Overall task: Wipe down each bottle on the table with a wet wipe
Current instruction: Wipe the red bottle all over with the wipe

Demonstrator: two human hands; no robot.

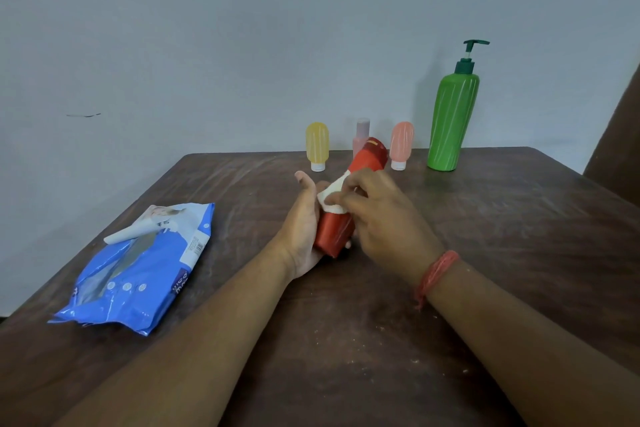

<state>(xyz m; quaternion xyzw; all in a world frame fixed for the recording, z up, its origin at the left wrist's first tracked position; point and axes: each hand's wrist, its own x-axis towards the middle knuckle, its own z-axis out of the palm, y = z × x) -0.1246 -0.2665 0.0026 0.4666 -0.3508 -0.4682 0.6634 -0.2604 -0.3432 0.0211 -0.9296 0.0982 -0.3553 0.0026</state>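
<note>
A red bottle (369, 154) lies tilted in my left hand (300, 229), which cradles it from below at mid-table, thumb up. My right hand (382, 215) pinches a white wet wipe (330, 199) against the bottle's middle. Along the far edge stand a yellow squeeze bottle (317, 146), a small pink bottle (362, 132) partly hidden behind the red one, a salmon squeeze bottle (401, 144) and a tall green pump bottle (452, 118).
A blue wet-wipe pack (138, 274) lies at the left of the brown table (502, 218), its flap peeled open. A grey wall rises right behind the bottles. A dark brown object (620, 149) stands at the far right edge.
</note>
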